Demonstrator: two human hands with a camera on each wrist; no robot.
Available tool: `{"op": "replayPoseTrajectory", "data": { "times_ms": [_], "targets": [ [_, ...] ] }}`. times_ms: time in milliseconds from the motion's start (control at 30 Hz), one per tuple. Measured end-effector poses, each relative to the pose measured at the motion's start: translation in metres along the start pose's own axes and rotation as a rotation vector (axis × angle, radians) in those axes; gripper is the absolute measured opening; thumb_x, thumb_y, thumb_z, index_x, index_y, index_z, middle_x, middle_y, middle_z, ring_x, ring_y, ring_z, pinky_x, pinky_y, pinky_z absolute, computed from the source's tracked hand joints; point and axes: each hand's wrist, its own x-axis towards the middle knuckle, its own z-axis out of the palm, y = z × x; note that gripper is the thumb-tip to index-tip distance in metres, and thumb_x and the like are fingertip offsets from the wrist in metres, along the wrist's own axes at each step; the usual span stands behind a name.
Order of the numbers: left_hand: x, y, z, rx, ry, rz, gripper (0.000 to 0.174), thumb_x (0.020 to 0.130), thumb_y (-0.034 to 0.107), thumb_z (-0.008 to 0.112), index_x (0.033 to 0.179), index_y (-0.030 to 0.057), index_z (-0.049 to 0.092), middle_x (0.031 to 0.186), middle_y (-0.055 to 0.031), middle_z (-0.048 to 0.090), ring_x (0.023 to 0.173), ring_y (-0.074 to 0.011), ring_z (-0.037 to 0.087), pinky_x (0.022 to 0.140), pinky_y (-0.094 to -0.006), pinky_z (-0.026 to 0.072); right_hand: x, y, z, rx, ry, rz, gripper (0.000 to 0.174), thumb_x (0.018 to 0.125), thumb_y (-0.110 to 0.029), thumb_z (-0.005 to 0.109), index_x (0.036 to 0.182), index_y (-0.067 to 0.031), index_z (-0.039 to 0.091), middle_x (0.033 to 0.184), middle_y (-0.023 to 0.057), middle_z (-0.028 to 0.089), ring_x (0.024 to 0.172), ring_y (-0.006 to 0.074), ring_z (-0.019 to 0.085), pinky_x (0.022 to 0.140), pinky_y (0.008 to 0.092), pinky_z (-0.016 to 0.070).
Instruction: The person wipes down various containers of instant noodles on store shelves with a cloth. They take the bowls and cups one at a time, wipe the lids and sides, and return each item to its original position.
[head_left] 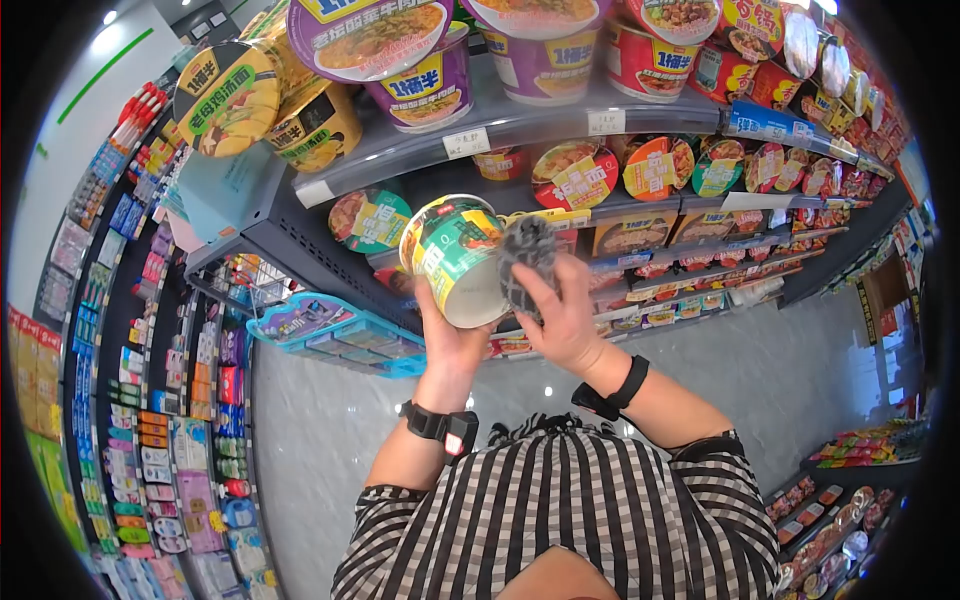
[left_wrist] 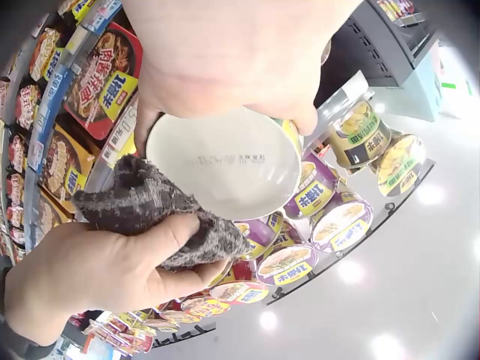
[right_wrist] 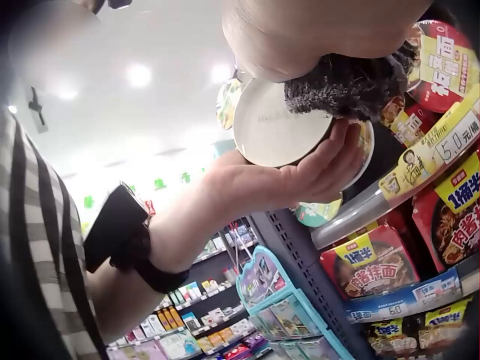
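Note:
A green and yellow noodle cup (head_left: 455,255) is tilted on its side, its white base (left_wrist: 225,161) turned toward the person. The left hand (head_left: 452,335) grips the cup from below and the side, fingers curled round it. A dark grey fuzzy cloth (head_left: 528,262) is pinched in the right hand (head_left: 568,315), close beside the cup's base. In the left wrist view the right hand (left_wrist: 127,266) has thumb and fingers on the cloth. The right wrist view shows the left hand (right_wrist: 300,176) under the cup, with the cloth (right_wrist: 349,86) against its edge.
Shelves (head_left: 400,150) of noodle cups and bowls stand in front, with purple cups (head_left: 425,90) on top. A blue display rack (head_left: 340,335) hangs at the shelf's left end. Another aisle of goods (head_left: 150,400) lies left, and packaged food (head_left: 830,530) sits at lower right.

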Motion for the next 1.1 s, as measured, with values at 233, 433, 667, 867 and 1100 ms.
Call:
{"op": "replayPoseTrajectory", "data": {
  "times_ms": [233,433,667,867,1100],
  "targets": [
    [0.001,-0.002,-0.002,-0.033,0.019,0.097,0.068,0.092,0.063,0.036,0.136,0.0111,0.042,0.132,-0.0105,0.052,0.119,-0.0274,0.051,0.1,-0.0419,0.0438,-0.008,-0.017,0.01,-0.102,-0.163,-0.219,0.042,0.074,-0.014,0.061,0.115,-0.0179,0.063,0.113,0.0087,0.047,0.099,0.0323,0.045,0.085,0.0434,0.0448],
    [-0.002,0.006,-0.007,0.004,0.055,0.103,0.07,0.09,0.065,0.038,0.135,0.0114,0.043,0.132,-0.0111,0.052,0.118,-0.0283,0.052,0.098,-0.0436,0.0444,-0.008,-0.01,0.002,0.09,-0.399,-0.23,0.038,0.071,-0.011,0.062,0.109,-0.0162,0.066,0.109,0.0079,0.055,0.096,0.0293,0.052,0.081,0.0413,0.0459],
    [-0.005,0.005,0.001,-0.005,-0.008,0.077,0.076,0.087,0.071,0.038,0.136,0.0134,0.042,0.135,-0.0097,0.049,0.122,-0.0274,0.048,0.099,-0.0466,0.0416,0.014,-0.007,-0.004,-0.074,-0.092,-0.078,0.057,0.067,-0.006,0.066,0.123,-0.014,0.059,0.111,0.0159,0.051,0.094,0.0348,0.05,0.082,0.043,0.0458],
    [0.002,0.0,-0.01,0.012,0.019,0.093,0.071,0.089,0.066,0.04,0.134,0.0107,0.045,0.127,-0.0106,0.056,0.114,-0.028,0.055,0.096,-0.0439,0.0465,-0.003,-0.014,0.007,0.112,-0.354,-0.272,0.045,0.071,-0.01,0.062,0.116,-0.0145,0.063,0.108,0.0093,0.053,0.09,0.03,0.051,0.079,0.0394,0.0465],
    [0.0,-0.001,-0.013,0.058,-0.013,0.076,0.07,0.09,0.068,0.034,0.137,0.0158,0.042,0.137,-0.0083,0.048,0.124,-0.0257,0.046,0.097,-0.0459,0.0408,0.004,0.002,-0.008,-0.071,-0.178,-0.061,0.05,0.067,-0.005,0.063,0.116,-0.0133,0.063,0.106,0.0119,0.053,0.089,0.0302,0.051,0.078,0.039,0.0471]
  ]
}}
